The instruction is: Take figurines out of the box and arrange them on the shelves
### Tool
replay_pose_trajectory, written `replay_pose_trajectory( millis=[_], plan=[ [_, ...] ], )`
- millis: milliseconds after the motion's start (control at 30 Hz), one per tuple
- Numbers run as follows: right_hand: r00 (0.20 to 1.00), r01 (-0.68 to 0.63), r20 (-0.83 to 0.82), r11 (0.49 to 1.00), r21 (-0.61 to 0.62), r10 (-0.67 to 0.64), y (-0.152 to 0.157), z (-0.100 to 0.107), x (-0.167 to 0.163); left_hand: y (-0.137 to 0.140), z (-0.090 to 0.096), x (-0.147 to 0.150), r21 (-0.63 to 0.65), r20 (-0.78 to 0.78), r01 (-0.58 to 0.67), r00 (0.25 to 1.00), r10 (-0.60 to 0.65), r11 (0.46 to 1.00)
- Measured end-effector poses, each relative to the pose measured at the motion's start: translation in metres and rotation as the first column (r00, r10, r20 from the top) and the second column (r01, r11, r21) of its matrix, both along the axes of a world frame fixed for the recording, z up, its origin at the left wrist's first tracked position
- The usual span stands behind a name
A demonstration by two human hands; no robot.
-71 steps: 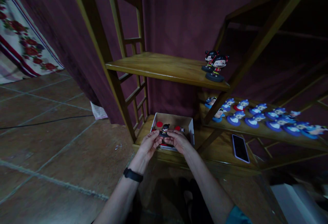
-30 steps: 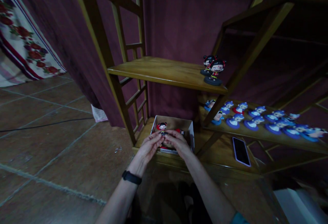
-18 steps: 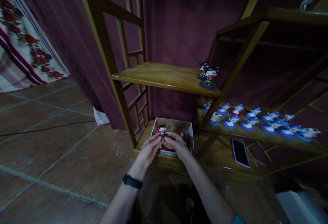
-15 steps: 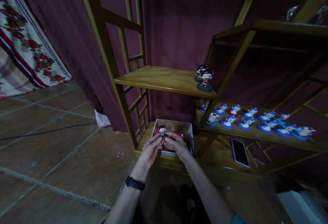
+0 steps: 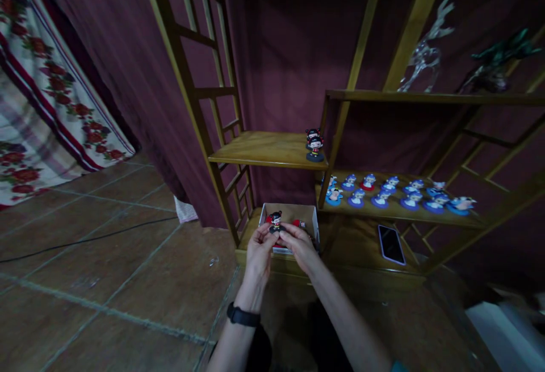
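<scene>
Between my two hands I hold a small figurine (image 5: 276, 220) with black hair buns, red and black clothing and a dark round base. My left hand (image 5: 260, 245) pinches the base from the left, and my right hand (image 5: 298, 243) grips it from the right. The figurine is upright, above a white cardboard box (image 5: 315, 221) on the bottom shelf. Inside that box lie more red and black figurines (image 5: 300, 224), partly hidden by my hands. Two similar figurines (image 5: 315, 148) stand one behind the other at the right end of the middle shelf (image 5: 264, 149).
Several blue and white figurines (image 5: 382, 197) stand in rows on the lower right shelf. A phone (image 5: 391, 244) lies below them. Higher up are a clear deer ornament (image 5: 428, 54) and a dark green ornament (image 5: 494, 65). A black cable (image 5: 93, 238) crosses the tiled floor at left.
The held figurine has turned between my fingers, its face now angled to the right. My view has shifted, bringing the ornaments on the upper shelf into sight.
</scene>
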State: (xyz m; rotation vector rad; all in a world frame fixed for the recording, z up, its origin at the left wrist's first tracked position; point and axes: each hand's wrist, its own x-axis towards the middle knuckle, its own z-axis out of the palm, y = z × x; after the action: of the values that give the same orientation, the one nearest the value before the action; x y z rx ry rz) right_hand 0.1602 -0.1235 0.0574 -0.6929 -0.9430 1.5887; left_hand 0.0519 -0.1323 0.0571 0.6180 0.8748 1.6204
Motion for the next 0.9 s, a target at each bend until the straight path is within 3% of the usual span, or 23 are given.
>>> replay_pose_trajectory(
  millis=[167, 400, 800, 900],
  plan=[
    [0.998, -0.012, -0.067, 0.999, -0.044, 0.009, -0.029, 0.016, 0.01, -0.035, 0.02, 0.005, -0.027, 0.096, 0.104, 0.99, -0.101, 0.994],
    [0.998, -0.026, -0.063, 1.0, -0.003, 0.026, -0.069, 0.035, 0.025, -0.074, 0.04, 0.016, -0.033, 0.125, 0.172, 0.978, -0.166, 0.985],
    [0.981, 0.028, -0.185, 0.994, -0.108, -0.048, -0.102, 0.038, 0.033, -0.109, 0.044, 0.041, 0.027, -0.008, -0.079, 0.997, 0.079, 0.996],
    [0.98, 0.025, -0.195, 0.995, -0.101, -0.044, -0.106, 0.038, 0.034, -0.112, 0.044, 0.042, 0.03, -0.039, -0.081, 0.996, 0.082, 0.996]
  ],
)
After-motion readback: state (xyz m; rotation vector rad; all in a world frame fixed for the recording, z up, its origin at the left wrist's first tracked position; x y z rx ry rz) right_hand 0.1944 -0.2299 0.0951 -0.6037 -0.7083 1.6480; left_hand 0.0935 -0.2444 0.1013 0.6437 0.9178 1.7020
